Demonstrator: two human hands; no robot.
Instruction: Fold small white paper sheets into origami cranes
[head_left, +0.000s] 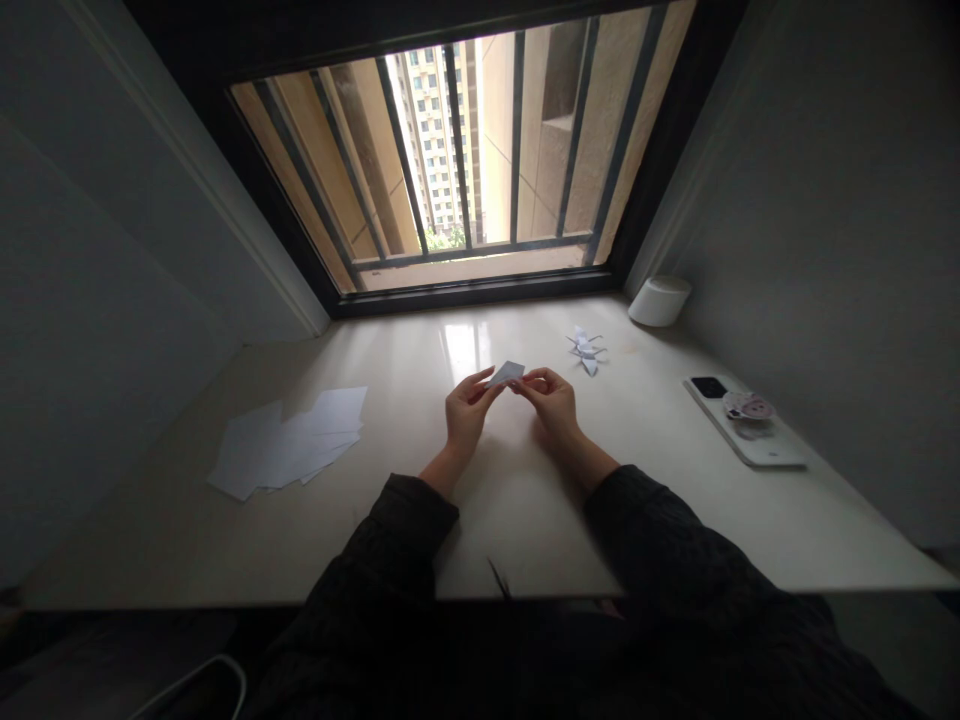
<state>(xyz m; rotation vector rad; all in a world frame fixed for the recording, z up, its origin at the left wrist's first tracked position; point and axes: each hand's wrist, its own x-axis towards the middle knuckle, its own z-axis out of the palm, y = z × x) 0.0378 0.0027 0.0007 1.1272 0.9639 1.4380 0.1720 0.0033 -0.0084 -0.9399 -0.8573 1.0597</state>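
A small folded piece of white paper (pixel 507 373) is held just above the pale table (pixel 525 500) at its middle. My left hand (pixel 466 410) pinches its left end with thumb and fingers closed. My right hand (pixel 553 398) pinches its right end, fingers curled. Both forearms wear dark sleeves and come in from the table's near edge.
A loose pile of white paper sheets (pixel 289 448) lies at the left. A finished folded paper figure (pixel 586 351) sits behind my right hand. A white phone (pixel 744 420) with a round sticker lies at the right; a white round container (pixel 659 300) stands by the barred window.
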